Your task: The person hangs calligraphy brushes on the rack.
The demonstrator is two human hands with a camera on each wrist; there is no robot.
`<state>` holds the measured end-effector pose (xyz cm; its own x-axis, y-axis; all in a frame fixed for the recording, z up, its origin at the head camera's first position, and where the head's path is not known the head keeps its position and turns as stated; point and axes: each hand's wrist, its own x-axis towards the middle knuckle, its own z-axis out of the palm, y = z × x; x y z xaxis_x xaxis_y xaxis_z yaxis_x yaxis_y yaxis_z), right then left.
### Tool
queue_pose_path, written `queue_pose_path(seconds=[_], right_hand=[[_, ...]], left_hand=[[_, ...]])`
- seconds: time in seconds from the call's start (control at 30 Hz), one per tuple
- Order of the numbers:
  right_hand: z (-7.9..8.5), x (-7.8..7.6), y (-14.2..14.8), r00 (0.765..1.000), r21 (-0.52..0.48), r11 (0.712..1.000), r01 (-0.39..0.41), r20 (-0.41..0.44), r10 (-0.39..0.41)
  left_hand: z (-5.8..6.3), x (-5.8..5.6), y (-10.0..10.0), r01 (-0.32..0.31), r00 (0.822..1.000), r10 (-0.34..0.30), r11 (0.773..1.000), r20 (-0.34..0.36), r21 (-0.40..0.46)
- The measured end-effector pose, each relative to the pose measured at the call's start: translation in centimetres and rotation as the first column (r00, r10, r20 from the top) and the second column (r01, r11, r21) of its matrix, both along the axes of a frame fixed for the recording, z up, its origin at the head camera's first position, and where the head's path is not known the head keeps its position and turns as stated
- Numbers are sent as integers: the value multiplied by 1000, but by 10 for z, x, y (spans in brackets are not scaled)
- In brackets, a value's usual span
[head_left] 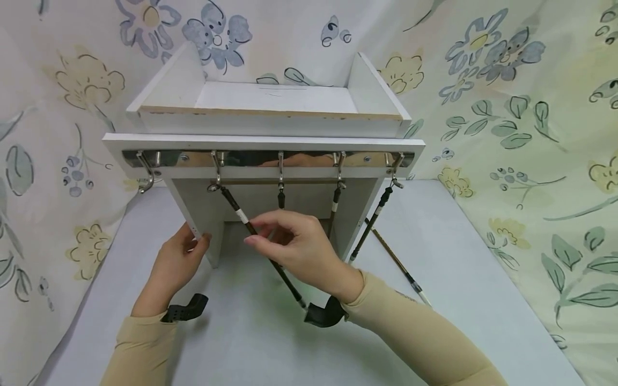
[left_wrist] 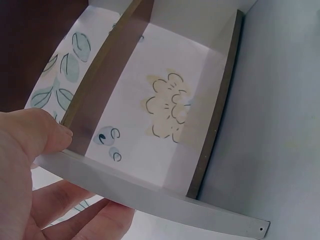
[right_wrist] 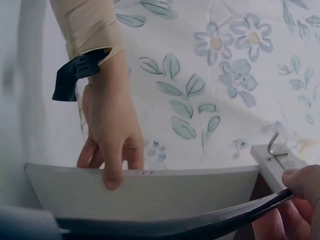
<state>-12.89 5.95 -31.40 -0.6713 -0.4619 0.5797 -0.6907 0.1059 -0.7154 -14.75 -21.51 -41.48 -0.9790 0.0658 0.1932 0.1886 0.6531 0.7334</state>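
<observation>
Head view: left hand (head_left: 176, 265) grips the white left panel (head_left: 205, 214), right hand (head_left: 301, 249) pinches a dark rod (head_left: 285, 277) slanting from a hook (head_left: 217, 169).

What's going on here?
A person's left hand grips the side panel of a white wooden rack. The right hand pinches a slim dark rod with a white band, its top at the second silver metal hook from the left. Similar rods hang from the next three hooks; the leftmost hook is bare.
</observation>
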Motion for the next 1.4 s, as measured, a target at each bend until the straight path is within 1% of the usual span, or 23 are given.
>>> queue_pose_path(seconds=[0.13,0.27,0.43,0.57,0.7,0.8,0.93,1.07,1.2,1.4], right_hand=[[-7,-2,3,999,14,999,39,3,-39],[-14,-3,8,998,18,998,65,-18,-65],[-19,-4,11,997,30,998,62,-42,-61],[-23,-2,9,998,53,997,49,-31,-47],[-31,2,0,999,90,995,46,9,-47],[-38,7,-10,997,125,990,69,36,-74],[-47,11,-25,992,164,979,118,31,-125],[-55,9,-37,986,173,971,162,1,-165],[-60,3,-44,980,169,966,197,-18,-197],[-60,0,-46,978,158,966,207,-10,-208]], left_hand=[[-1,0,0,3,1000,-3,1000,0,-4],[-1,-1,1,5,1000,-5,1000,9,-5],[-2,-1,1,5,1000,-5,1000,14,-5],[-2,-1,0,-3,1000,3,1000,15,-13],[-1,0,-1,-17,1000,17,1000,21,-17],[-1,1,-2,-22,1000,22,1000,17,-15],[-3,1,-2,-26,1000,26,1000,9,-2],[-6,-1,-1,-28,1000,28,1000,2,10],[-7,-2,0,-31,1000,31,1000,-3,3],[-4,-2,1,-25,1000,25,1000,-4,-4]])
